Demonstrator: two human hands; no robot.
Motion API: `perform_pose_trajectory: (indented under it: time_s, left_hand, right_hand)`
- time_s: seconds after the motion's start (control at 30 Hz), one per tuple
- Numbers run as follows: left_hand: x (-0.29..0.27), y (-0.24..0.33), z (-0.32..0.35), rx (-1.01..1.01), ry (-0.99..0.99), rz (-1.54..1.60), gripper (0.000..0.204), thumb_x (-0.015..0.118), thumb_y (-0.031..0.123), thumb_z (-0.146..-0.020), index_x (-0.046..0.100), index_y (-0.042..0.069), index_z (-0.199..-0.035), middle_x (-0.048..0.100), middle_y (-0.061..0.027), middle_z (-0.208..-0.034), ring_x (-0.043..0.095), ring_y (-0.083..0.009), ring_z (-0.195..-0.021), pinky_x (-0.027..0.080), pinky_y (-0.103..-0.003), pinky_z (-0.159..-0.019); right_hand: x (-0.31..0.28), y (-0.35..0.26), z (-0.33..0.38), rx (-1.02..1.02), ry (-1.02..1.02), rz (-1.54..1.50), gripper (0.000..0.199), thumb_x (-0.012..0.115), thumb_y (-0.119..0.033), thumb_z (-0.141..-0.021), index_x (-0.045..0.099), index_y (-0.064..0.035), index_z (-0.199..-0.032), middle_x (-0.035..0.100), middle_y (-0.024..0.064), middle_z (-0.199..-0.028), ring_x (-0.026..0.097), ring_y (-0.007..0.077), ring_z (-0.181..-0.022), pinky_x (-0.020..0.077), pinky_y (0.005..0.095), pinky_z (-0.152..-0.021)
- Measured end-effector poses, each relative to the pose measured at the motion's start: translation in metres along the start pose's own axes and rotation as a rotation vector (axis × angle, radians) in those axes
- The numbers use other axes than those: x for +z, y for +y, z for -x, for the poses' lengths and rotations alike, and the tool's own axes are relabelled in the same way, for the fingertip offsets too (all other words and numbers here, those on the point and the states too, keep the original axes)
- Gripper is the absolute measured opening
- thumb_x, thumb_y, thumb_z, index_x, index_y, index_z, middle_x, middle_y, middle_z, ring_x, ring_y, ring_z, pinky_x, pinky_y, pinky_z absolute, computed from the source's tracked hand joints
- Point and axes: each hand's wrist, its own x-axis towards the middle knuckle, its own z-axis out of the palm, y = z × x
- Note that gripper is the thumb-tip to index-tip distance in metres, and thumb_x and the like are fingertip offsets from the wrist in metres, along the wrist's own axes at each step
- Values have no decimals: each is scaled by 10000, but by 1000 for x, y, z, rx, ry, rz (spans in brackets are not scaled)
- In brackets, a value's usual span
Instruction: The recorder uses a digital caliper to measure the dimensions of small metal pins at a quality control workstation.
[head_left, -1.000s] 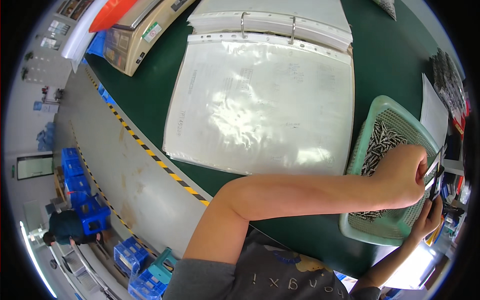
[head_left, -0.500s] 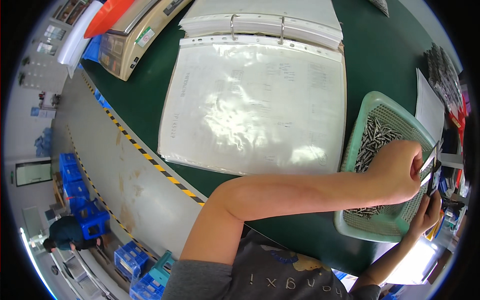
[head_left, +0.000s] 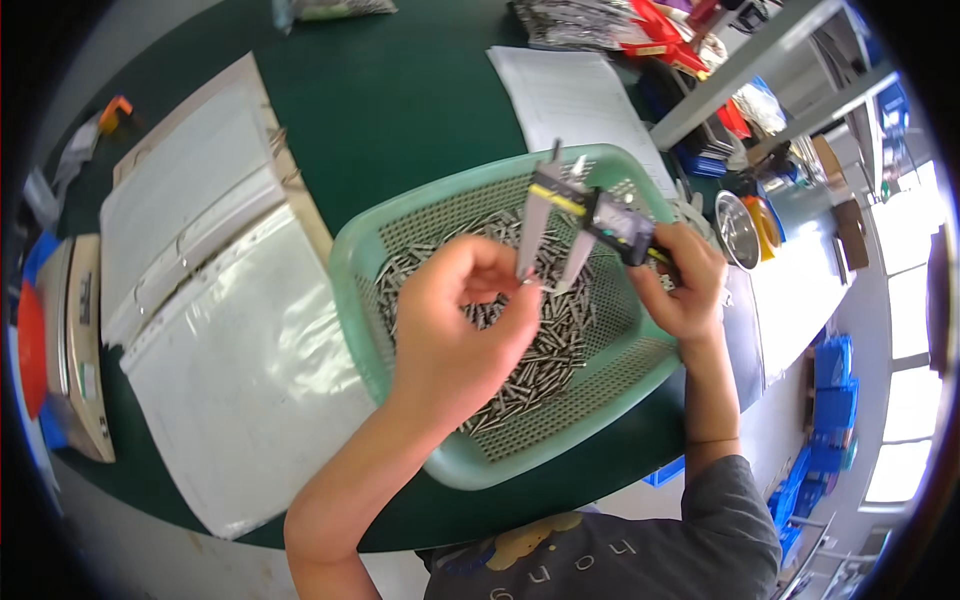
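Observation:
A digital caliper point(head_left: 620, 226) is gripped by my right hand point(head_left: 688, 280), its long jaws pointing down and standing apart. My left hand point(head_left: 450, 325) pinches a small metal pin point(head_left: 530, 283) between thumb and forefinger, close by the jaw tips. I cannot tell whether the pin touches a jaw. Both hands are above a pale green plastic basket point(head_left: 480, 474), which holds a heap of many small metal pins point(head_left: 555, 345). My left hand and wrist hide part of that heap.
An open ring binder point(head_left: 235, 400) with clear sleeves lies left of the basket, beside a beige weighing scale point(head_left: 80, 350). Behind the basket are paper sheets point(head_left: 565, 95) and bagged metal parts point(head_left: 575, 22). A metal bowl point(head_left: 737, 230) and a grey shelf post point(head_left: 745, 75) stand at right.
My view has swung to the right, so the basket is now central and the binder at left. The caliper jaws are now plainly visible, with my left fingers near their tips.

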Motion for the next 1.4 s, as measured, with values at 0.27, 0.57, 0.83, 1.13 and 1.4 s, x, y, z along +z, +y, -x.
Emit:
perform_pose_trajectory:
  time_s: [0.27, 0.57, 0.83, 1.13, 1.4]
  left_hand:
    - [-4, -2, 2, -18, 25, -59, 137, 650, 49, -767, 563, 12, -867, 606, -37, -829, 578, -98, -755, 466, -240, -700]
    - [9, 5, -2, -45, 64, -52, 117, 637, -7, -668, 560, -19, -756, 588, -115, -709, 596, -184, -671, 484, -291, -616]
    - [17, 1, -2, -27, 147, -78, 108, 610, -20, -630, 546, 13, -711, 582, -107, -661, 585, -239, -628, 451, -346, -553]
    - [28, -5, -6, -19, 176, -82, 96, 574, -40, -629, 524, 14, -690, 570, -139, -669, 570, -300, -652, 431, -393, -567]
    - [27, -1, -7, -110, 136, -17, 88, 582, -43, -612, 524, 9, -654, 564, -162, -630, 570, -320, -635, 428, -411, -565]
  right_hand:
    - [4, 6, 1, -84, -6, 28, 300, 713, -114, -657, 581, 19, -890, 523, 87, -653, 497, 167, -501, 390, 238, -456]
    - [-11, 73, 43, 63, 65, 152, 309, 615, -51, -815, 555, 57, -1099, 620, 138, -988, 579, 185, -855, 448, 277, -782]
    - [-10, 69, 32, 4, 95, 95, 334, 632, -72, -803, 557, 69, -1096, 620, 122, -934, 552, 158, -770, 440, 251, -671]
    - [-18, 86, 34, 46, 80, 130, 344, 614, -72, -813, 546, 94, -1107, 602, 175, -998, 560, 222, -875, 446, 298, -761]
    - [-25, 106, 40, 44, 37, 93, 352, 547, -98, -852, 515, 97, -1143, 588, 176, -1049, 555, 241, -934, 417, 327, -843]
